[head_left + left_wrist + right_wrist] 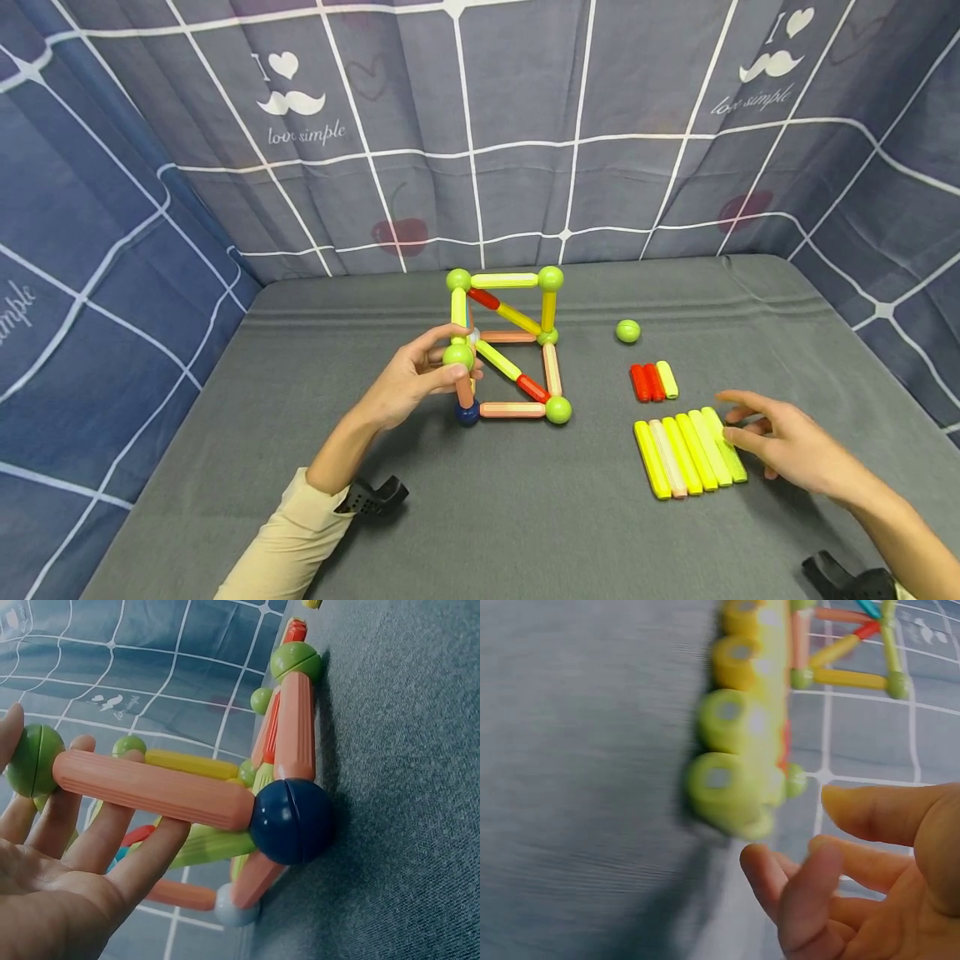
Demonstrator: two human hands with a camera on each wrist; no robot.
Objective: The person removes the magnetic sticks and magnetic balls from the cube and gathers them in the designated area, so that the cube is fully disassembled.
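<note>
My left hand [397,387] pinches a green ball [454,357] at the upper front-left corner of a box-shaped frame built from toy rods and balls. In the left wrist view, an orange rod [154,789] runs from that ball down to a dark blue ball [291,820] on the cloth, with fingers behind the rod. More orange rods [513,410] form the base, and red-and-green and red-and-yellow diagonals [517,317] brace the sides. My right hand [798,450] holds nothing; its fingers are loosely bent, thumb and index apart, beside the right end of a row of yellow-green rods [693,454].
Behind that row lie two short red rods [640,383] and a short yellow-green one [667,380]. A loose green ball [627,331] sits farther back, right of the frame. Grey cloth [525,517] covers the table, and a patterned curtain [517,192] rises behind it.
</note>
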